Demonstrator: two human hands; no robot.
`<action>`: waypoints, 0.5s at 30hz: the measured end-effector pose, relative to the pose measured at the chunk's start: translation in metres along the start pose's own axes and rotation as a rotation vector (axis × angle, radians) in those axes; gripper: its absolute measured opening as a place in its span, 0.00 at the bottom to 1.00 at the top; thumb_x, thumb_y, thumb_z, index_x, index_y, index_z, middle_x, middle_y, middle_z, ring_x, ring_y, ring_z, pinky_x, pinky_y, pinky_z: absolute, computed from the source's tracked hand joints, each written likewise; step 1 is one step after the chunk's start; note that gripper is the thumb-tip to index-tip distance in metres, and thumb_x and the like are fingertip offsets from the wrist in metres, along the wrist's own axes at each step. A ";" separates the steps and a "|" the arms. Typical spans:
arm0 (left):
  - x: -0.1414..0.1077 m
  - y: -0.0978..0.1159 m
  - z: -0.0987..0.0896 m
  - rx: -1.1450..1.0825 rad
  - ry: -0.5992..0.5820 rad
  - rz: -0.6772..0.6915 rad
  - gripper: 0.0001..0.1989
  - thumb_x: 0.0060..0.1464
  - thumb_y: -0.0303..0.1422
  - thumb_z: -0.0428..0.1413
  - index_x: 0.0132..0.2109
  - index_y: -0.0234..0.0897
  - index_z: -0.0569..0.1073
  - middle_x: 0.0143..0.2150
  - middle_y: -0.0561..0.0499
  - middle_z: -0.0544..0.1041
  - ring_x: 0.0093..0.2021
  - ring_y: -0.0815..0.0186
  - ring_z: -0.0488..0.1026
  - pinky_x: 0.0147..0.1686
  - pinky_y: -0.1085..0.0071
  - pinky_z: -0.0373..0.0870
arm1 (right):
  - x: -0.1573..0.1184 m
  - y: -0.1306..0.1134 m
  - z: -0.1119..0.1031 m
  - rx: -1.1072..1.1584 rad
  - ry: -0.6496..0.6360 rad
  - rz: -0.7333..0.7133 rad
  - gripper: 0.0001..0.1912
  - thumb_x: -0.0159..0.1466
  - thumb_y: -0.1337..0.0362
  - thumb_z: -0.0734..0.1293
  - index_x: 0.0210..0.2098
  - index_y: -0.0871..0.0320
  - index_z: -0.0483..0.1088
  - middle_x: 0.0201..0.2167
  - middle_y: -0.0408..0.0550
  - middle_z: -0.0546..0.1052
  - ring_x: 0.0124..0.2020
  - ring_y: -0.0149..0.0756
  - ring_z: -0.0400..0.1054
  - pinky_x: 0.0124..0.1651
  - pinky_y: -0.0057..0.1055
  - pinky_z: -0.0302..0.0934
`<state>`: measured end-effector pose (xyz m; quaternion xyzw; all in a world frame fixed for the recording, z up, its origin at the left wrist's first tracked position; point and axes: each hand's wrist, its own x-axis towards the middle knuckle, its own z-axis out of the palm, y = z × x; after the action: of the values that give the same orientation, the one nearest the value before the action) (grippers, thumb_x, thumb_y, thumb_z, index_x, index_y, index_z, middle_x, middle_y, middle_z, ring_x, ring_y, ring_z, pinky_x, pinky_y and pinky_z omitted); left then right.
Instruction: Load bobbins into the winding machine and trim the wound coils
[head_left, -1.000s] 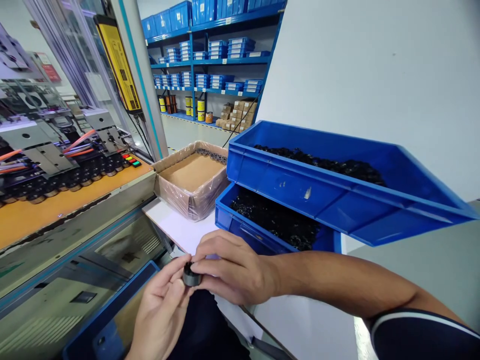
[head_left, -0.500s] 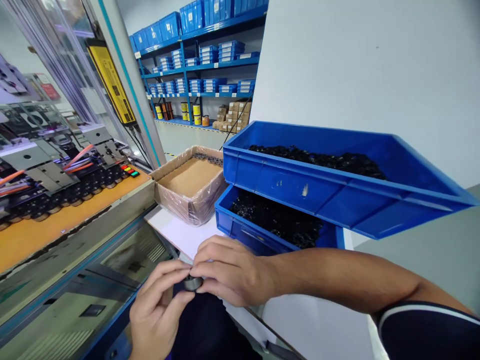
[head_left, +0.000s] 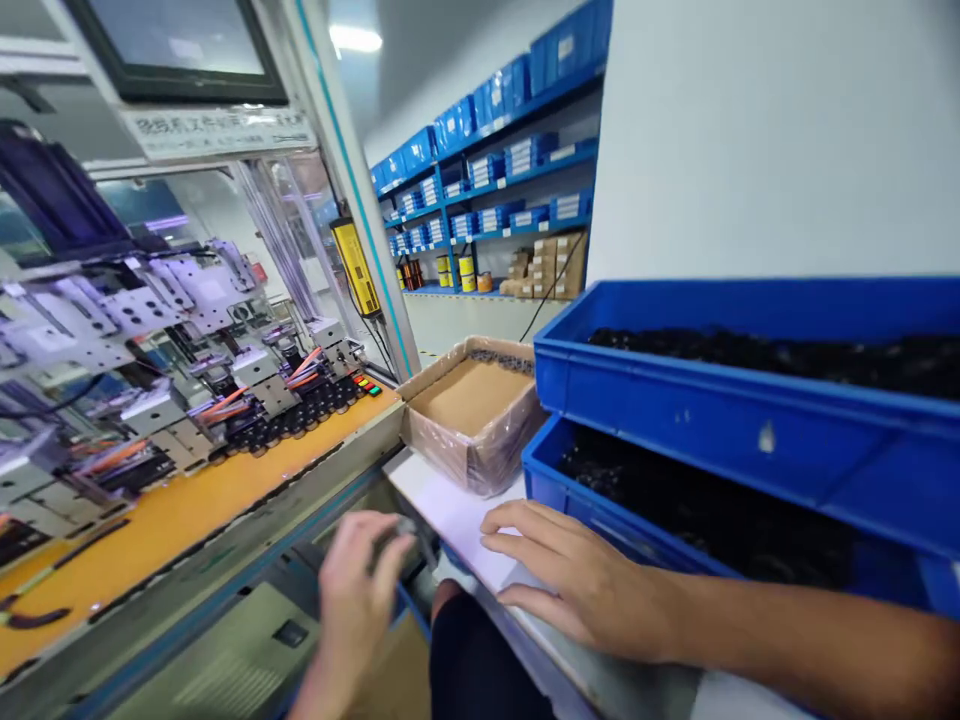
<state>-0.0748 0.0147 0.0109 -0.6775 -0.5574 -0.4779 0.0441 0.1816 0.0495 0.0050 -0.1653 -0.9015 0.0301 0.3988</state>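
My left hand (head_left: 358, 575) is pinched on a small round metal part (head_left: 406, 526), grey and blurred at the fingertips. It hangs over the gap between the machine and the white table (head_left: 446, 500). My right hand (head_left: 574, 575) is apart from it, fingers loosely spread and holding nothing I can see, above the table just in front of the lower blue bin (head_left: 577, 510). Small black pieces (head_left: 675, 500) lie heaped in that bin.
An upper blue bin (head_left: 652, 400) with black pieces rests over the lower one. A plastic-wrapped cardboard box (head_left: 480, 455) stands beside them. At left, a machine's orange bench (head_left: 247, 485) carries a row of black round parts (head_left: 300, 420). Blue shelving (head_left: 442, 215) stands behind.
Both hands were together on the small round part. Now they are apart: my right hand has let go and moved right, my left keeps the part. The view has turned left and up.
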 end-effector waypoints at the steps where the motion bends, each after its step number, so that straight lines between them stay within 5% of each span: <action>1: 0.014 -0.019 -0.015 0.054 0.016 -0.062 0.09 0.53 0.40 0.58 0.34 0.40 0.77 0.29 0.47 0.79 0.31 0.58 0.77 0.36 0.64 0.73 | -0.002 0.008 -0.006 -0.045 -0.017 -0.007 0.11 0.68 0.65 0.66 0.48 0.65 0.71 0.44 0.58 0.76 0.47 0.42 0.72 0.49 0.38 0.71; 5: 0.069 -0.107 -0.076 0.322 0.011 -0.327 0.04 0.50 0.33 0.60 0.30 0.39 0.73 0.21 0.54 0.71 0.25 0.60 0.70 0.31 0.65 0.65 | -0.014 0.057 -0.029 -0.182 -0.046 0.102 0.13 0.69 0.63 0.64 0.50 0.62 0.71 0.46 0.58 0.77 0.48 0.43 0.73 0.51 0.39 0.70; 8: 0.099 -0.151 -0.104 0.495 -0.093 -0.468 0.09 0.55 0.35 0.61 0.31 0.36 0.73 0.22 0.57 0.70 0.25 0.66 0.69 0.32 0.67 0.68 | -0.027 0.095 -0.035 -0.155 -0.117 0.324 0.12 0.69 0.60 0.63 0.44 0.60 0.74 0.40 0.55 0.78 0.40 0.41 0.74 0.46 0.37 0.71; 11: 0.114 -0.171 -0.111 0.591 -0.163 -0.521 0.13 0.61 0.41 0.58 0.38 0.34 0.74 0.33 0.53 0.76 0.32 0.67 0.74 0.37 0.64 0.73 | -0.041 0.121 -0.037 -0.127 -0.267 0.534 0.15 0.68 0.59 0.59 0.42 0.61 0.75 0.37 0.56 0.78 0.37 0.42 0.74 0.43 0.39 0.69; 15: 0.115 -0.174 -0.115 0.618 -0.181 -0.474 0.13 0.58 0.41 0.58 0.41 0.34 0.77 0.36 0.50 0.82 0.33 0.63 0.78 0.37 0.64 0.74 | -0.057 0.135 -0.041 -0.140 -0.643 0.711 0.15 0.66 0.67 0.58 0.40 0.63 0.76 0.41 0.61 0.78 0.45 0.51 0.74 0.51 0.46 0.65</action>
<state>-0.2912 0.0936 0.0704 -0.5244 -0.8173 -0.2230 0.0851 0.2843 0.1549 -0.0326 -0.4721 -0.8665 0.1533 0.0530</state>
